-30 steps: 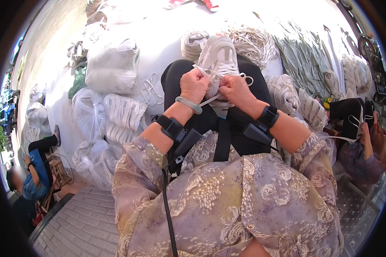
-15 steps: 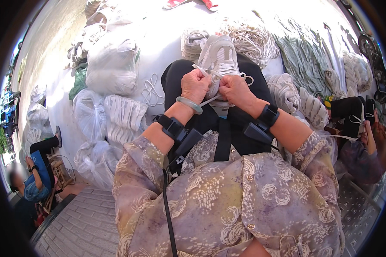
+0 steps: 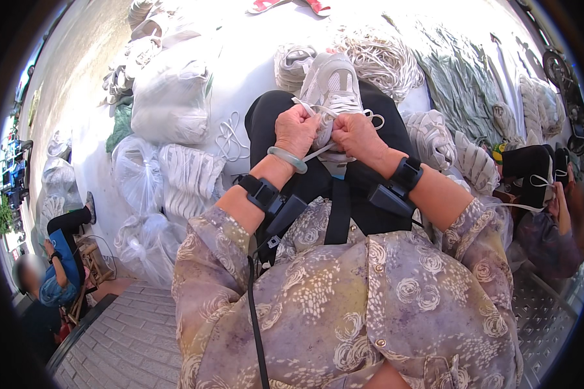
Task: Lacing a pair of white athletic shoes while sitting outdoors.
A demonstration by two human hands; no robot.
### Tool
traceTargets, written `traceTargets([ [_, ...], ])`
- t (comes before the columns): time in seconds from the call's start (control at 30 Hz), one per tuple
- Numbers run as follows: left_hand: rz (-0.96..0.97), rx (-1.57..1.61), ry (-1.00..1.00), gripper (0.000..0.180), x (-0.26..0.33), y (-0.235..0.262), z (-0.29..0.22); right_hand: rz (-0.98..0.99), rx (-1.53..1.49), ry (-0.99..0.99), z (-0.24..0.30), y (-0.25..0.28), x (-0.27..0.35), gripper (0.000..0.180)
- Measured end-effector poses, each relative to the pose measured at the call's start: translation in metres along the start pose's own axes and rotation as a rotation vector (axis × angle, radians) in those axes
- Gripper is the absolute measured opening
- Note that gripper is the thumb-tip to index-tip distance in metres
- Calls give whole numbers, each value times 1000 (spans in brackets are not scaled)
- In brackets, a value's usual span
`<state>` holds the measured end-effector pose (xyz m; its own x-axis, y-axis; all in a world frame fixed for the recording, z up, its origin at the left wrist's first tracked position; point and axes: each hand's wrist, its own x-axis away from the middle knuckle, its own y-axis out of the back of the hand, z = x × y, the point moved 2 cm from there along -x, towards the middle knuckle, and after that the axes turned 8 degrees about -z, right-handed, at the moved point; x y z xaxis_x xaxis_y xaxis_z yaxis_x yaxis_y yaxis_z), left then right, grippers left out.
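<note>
A white and grey sneaker (image 3: 334, 84) rests on my lap with its toe pointing away from me. My left hand (image 3: 297, 131) is closed in a pinch on a white shoelace (image 3: 315, 153) at the shoe's left side. At the collar, my right hand (image 3: 357, 137) is also closed on the lace, fingers curled over the shoe's opening. Part of the lace runs between the two hands, and a loop stands out to the right of the shoe. The fingertips of the right hand are partly hidden.
Beyond my knees lie a bundle of white laces (image 3: 386, 65) and another shoe (image 3: 294, 65). Stacked shoe pieces (image 3: 189, 178) and plastic bags (image 3: 172, 100) are at left, more shoe uppers (image 3: 429, 139) at right. People sit at the far left and right; one handles a lace.
My hands and the sneaker hold nearly the same position. At the far left, the seated person's arm has shifted slightly.
</note>
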<state>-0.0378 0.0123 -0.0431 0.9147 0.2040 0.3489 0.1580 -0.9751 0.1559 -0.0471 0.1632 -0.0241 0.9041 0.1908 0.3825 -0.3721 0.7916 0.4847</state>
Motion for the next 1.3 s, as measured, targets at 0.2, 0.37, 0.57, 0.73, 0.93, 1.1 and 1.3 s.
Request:
traceTargets([
  [0.2,-117,-362,-362,17,-2,-2,-1,-41,-1,24,-4,-3,0,12],
  [0.37,-116,-484,-419,13,2,-4,-9,-82,-40,138,-9,-5,0,9],
  [0.57,-129,-506,-483,12,10,-7,-15,41,-390,-54,-3,-4,9,5],
  [0.73,-153,-549,-583,11,10,-8,-15,61,-425,-38,-2,-3,9,5],
  [0.93,-137,-501,-522,14,8,-7,-7,64,-412,-53,-5,-6,7,4],
  [1.1,-160,-352,-404,19,6,-8,-3,-121,-8,254,-11,-12,0,11],
  [1.3,-178,454,116,7,6,-1,-20,-80,452,314,5,8,8,15],
])
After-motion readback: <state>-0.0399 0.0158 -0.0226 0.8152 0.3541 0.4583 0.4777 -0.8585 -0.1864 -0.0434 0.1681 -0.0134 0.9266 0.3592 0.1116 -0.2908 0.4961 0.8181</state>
